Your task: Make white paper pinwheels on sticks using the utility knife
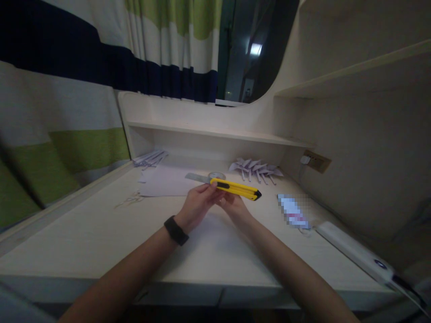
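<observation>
Left hand (197,204) fingers closed on yellow utility knife (235,189) near slider | right hand (234,204) grips knife body from beneath | knife held above desk (84,233), blade end left | paper sheets (164,181), folded paper shapes (256,168) behind

You are looking at a dim indoor view whose only bright spot is a small pale light (256,48) seen through the dark opening at top centre, so the counter (84,233) reads a muted grey-cream and your forearms cast soft, faint shadows on it. The wide lens bends straight lines strongly toward the edges, curving the curtain (67,89) on the left and the shelf (353,72) on the right, and the corners fall off into darkness. Detail is soft and noisy throughout, with one small patch (292,211) on the counter pixelated.
</observation>
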Motion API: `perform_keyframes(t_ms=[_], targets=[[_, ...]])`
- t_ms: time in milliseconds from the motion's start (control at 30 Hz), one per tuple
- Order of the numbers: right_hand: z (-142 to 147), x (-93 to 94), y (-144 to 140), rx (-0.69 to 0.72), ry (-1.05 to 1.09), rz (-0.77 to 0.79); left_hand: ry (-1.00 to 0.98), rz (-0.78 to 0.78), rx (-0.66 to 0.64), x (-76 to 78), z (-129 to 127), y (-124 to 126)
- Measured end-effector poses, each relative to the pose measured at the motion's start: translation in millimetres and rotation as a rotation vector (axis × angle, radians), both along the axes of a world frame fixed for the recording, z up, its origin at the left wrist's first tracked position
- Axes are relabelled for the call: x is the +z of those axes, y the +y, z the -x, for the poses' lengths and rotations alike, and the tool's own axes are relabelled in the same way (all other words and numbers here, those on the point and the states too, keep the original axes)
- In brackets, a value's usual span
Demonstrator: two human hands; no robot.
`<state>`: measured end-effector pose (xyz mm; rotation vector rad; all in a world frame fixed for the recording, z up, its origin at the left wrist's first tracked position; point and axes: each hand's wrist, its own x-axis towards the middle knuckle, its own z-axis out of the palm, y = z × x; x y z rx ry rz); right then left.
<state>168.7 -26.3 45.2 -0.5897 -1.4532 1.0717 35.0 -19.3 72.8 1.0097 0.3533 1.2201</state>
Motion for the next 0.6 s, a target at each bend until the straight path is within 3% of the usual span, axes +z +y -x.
perform_keyframes(t_ms=[133, 300, 400, 500, 600], targets=[[-5, 11.3, -7, 0.116, 0.293, 0.174, 0.029, 0.002, -0.07, -2.6, -20, -14], [-12, 19.6, -9, 0.022, 0.385, 0.245, 0.072, 0.021, -0.066, -14.6, -31, -12], [-24, 21.7, 0, -0.01, 0.43, 0.282, 0.266, -0.05, -0.087, -24.6, -26, -5], [-43, 25.5, 10, -0.096, 0.449, 0.291, 0.723, -0.305, -0.155, -27.8, -8, 5], [-62, 26.5, 11, -0.194, 0.431, 0.316, 1.048, -0.823, -0.128, -22.5, 15, 15]])
